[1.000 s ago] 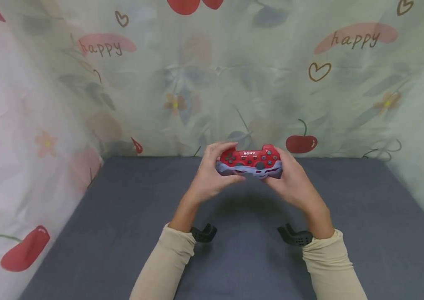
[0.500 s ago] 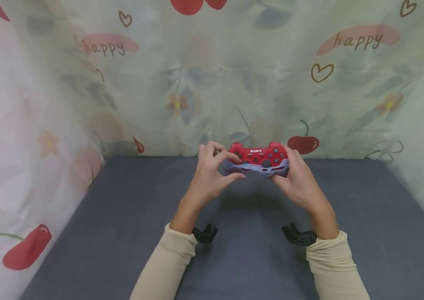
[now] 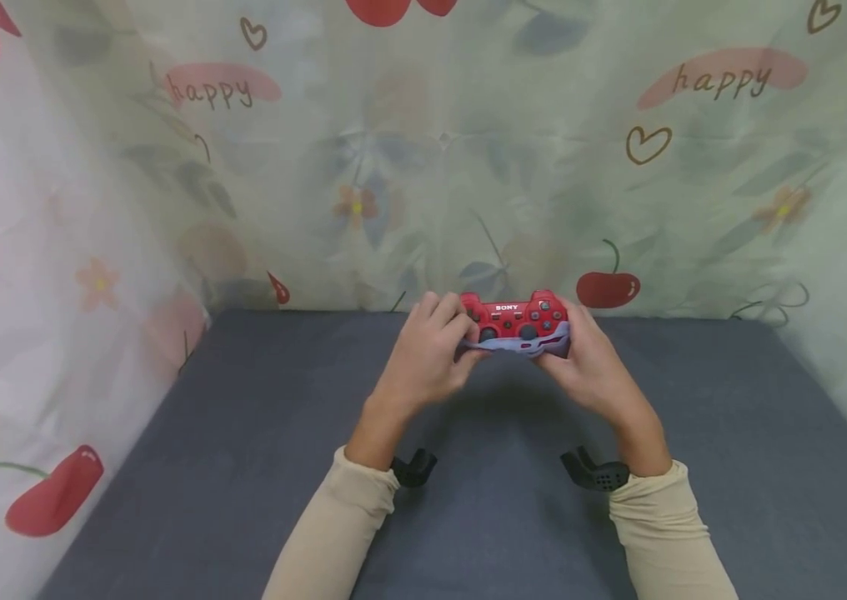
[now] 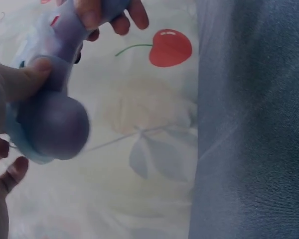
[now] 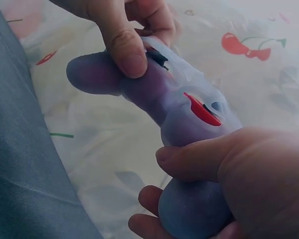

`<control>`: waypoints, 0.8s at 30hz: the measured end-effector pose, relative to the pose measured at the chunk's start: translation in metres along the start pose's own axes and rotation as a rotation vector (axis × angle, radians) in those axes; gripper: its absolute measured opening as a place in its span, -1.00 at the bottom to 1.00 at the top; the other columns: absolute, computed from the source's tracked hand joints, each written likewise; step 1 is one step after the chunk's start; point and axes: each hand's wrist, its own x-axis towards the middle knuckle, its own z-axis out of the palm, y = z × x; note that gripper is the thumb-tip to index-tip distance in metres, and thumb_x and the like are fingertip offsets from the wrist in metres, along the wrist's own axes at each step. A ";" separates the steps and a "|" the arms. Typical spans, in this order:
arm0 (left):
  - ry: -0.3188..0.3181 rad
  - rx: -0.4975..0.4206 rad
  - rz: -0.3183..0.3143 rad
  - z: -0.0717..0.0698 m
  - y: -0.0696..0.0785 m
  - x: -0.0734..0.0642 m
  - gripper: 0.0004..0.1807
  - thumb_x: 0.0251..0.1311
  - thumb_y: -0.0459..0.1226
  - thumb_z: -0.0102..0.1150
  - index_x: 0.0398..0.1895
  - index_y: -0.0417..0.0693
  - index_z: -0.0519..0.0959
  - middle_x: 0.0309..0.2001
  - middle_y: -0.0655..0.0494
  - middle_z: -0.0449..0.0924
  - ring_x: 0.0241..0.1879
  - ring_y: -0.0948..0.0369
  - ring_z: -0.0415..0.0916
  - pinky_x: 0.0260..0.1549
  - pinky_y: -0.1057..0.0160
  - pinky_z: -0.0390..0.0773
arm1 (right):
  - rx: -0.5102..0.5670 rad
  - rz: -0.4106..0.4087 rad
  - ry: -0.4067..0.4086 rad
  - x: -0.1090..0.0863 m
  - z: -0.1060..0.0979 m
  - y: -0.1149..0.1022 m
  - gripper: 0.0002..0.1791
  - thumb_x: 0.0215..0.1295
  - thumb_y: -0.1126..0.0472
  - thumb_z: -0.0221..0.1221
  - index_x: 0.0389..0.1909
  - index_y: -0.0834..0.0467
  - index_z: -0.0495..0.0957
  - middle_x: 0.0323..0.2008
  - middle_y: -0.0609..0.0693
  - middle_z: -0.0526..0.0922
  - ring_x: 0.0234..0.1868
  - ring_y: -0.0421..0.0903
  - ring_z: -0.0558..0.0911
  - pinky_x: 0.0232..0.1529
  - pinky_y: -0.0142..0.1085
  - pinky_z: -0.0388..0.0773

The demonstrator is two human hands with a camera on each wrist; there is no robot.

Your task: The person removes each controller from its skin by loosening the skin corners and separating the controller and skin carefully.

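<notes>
A red game controller (image 3: 511,313) marked SONY is held up above the table, its buttoned face toward me. A translucent bluish-purple silicone cover (image 5: 139,89) wraps its underside and grips, with red showing through an opening. My left hand (image 3: 423,354) pinches the cover at the left end, thumb below and fingers curled over the edge. At the other end, my right hand (image 3: 592,367) grips the covered right handle, its thumb (image 5: 194,158) lying across the cover. In the left wrist view, the left thumb presses the cover (image 4: 60,127) beside a rounded handle end.
A dark grey cloth (image 3: 243,467) covers the table. Behind and to the left hangs a pale curtain (image 3: 438,183) printed with cherries and flowers. Black wrist mounts (image 3: 596,473) sit at both cuffs of the beige sleeves.
My left fingers spread away from the controller's left end half a second ago; now they curl over the cover's edge there. The controller has shifted slightly right overall. My right hand keeps its grip.
</notes>
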 end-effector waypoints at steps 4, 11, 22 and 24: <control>0.061 -0.007 0.035 0.004 -0.001 -0.001 -0.76 0.19 -0.15 0.41 -0.43 -0.02 0.53 -0.21 0.10 0.46 -0.25 0.12 0.24 -0.24 0.15 0.32 | 0.034 0.009 -0.016 0.001 0.002 0.002 -0.15 0.22 0.39 0.36 0.48 0.26 0.15 0.24 0.23 0.39 0.17 0.11 0.44 0.15 0.15 0.59; 0.110 0.007 0.068 0.009 -0.002 -0.003 -0.84 0.22 -0.23 0.30 -0.48 0.01 0.55 -0.27 0.13 0.53 -0.24 0.13 0.30 -0.23 0.14 0.33 | 0.060 0.047 -0.039 0.002 0.003 0.001 -0.15 0.23 0.39 0.33 0.49 0.23 0.13 0.23 0.20 0.39 0.14 0.09 0.47 0.14 0.02 0.62; -0.033 -0.037 -0.081 0.011 -0.002 -0.004 -0.56 0.09 -0.07 0.53 -0.13 -0.07 0.54 -0.30 0.09 0.51 -0.25 0.17 0.30 -0.21 0.21 0.38 | 0.037 0.050 -0.030 0.002 -0.001 0.006 -0.16 0.23 0.38 0.36 0.48 0.23 0.16 0.23 0.21 0.38 0.11 0.06 0.47 -0.09 -0.68 0.42; -0.041 -0.028 -0.080 0.013 -0.002 -0.003 -0.55 0.08 -0.07 0.54 -0.12 -0.08 0.54 -0.30 0.08 0.51 -0.26 0.17 0.30 -0.20 0.21 0.39 | 0.043 0.053 -0.034 0.002 -0.001 0.007 -0.17 0.23 0.39 0.34 0.47 0.23 0.16 0.22 0.21 0.37 0.11 0.06 0.47 -0.10 -0.65 0.46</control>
